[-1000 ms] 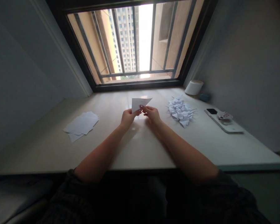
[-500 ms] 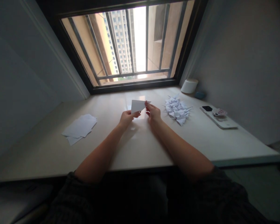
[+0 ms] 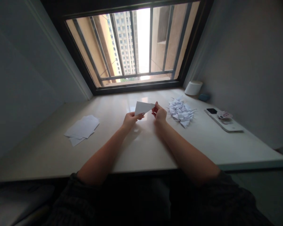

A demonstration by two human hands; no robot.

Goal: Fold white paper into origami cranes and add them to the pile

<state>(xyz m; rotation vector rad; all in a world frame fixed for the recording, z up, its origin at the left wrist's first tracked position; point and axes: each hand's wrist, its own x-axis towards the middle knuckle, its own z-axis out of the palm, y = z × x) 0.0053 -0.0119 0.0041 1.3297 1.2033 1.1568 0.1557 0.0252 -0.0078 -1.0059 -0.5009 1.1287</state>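
A white sheet of paper folded into a triangle [image 3: 142, 107] is held up just above the pale desk [image 3: 141, 150]. My left hand [image 3: 130, 119] pinches its lower left corner. My right hand [image 3: 159, 114] pinches its right tip, fingers closed on the paper. Both hands are near the middle of the desk, in front of the window.
A loose stack of flat white sheets [image 3: 82, 128] lies at the left. A heap of folded white paper figures [image 3: 182, 112] lies right of my hands. Farther right lie a white phone [image 3: 224, 121], a white round container [image 3: 193, 88] and a small blue thing [image 3: 205, 97]. Walls close both sides.
The right hand has slid from the middle of the fold out to the triangle's right tip. The paper has tilted a little, and the view has shifted slightly.
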